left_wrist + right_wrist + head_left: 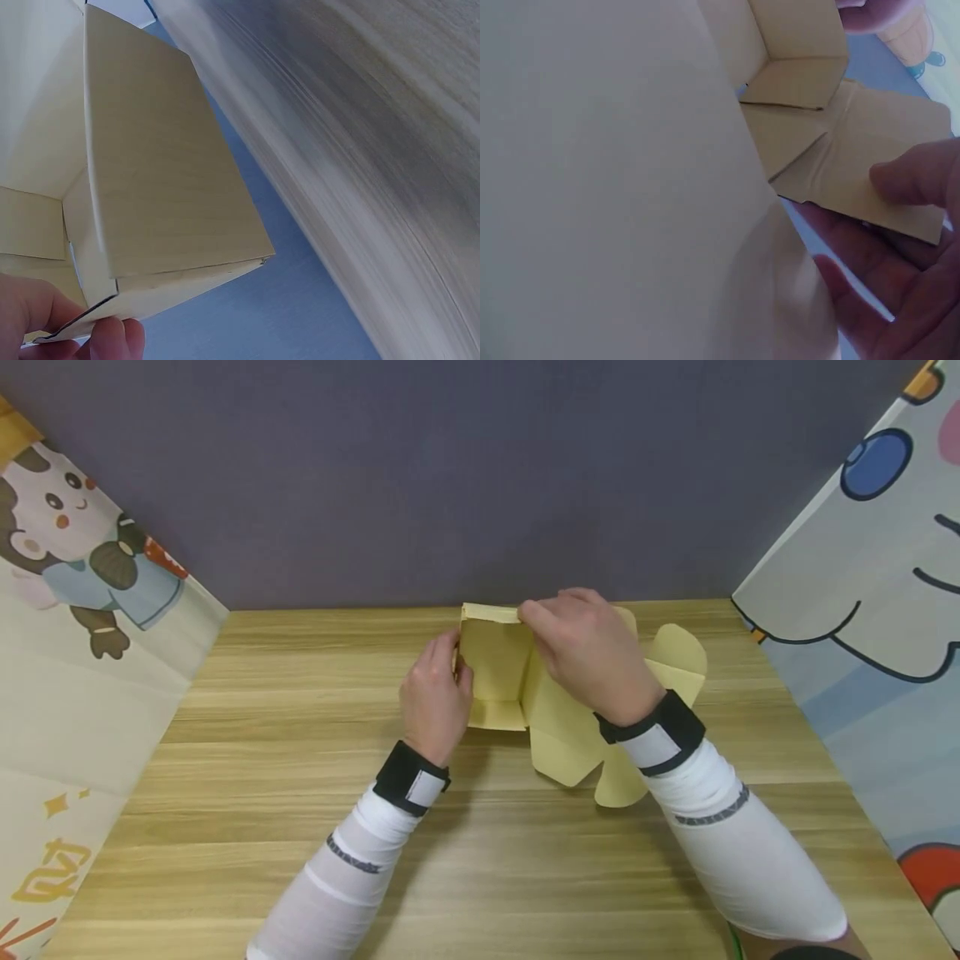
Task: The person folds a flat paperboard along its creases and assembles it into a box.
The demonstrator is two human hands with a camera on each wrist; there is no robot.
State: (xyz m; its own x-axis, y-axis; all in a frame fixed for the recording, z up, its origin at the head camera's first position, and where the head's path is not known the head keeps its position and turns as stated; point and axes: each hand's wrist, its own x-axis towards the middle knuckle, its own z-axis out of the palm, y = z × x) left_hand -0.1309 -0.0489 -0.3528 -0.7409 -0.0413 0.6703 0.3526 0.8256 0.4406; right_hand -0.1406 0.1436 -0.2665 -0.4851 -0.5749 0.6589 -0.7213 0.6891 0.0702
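Note:
A partly folded, pale yellow cardboard box (495, 664) stands on the table with its hollow side facing me. My left hand (435, 702) grips the box's left wall; in the left wrist view its thumb and fingers (112, 341) pinch the lower edge. At the upper right, my right hand (588, 643) pinches a flap (889, 142), thumb on one face and fingers behind it, as the right wrist view shows. An unfolded panel (566, 735) with rounded tabs spreads out to the right, partly hidden under the right hand. A large blurred panel (615, 180) covers much of the right wrist view.
The wood-grain table (300, 760) extends around the box. A dark grey-blue wall (480, 485) rises right behind it. Printed cartoon panels stand on the left (112, 577) and the right (862, 577).

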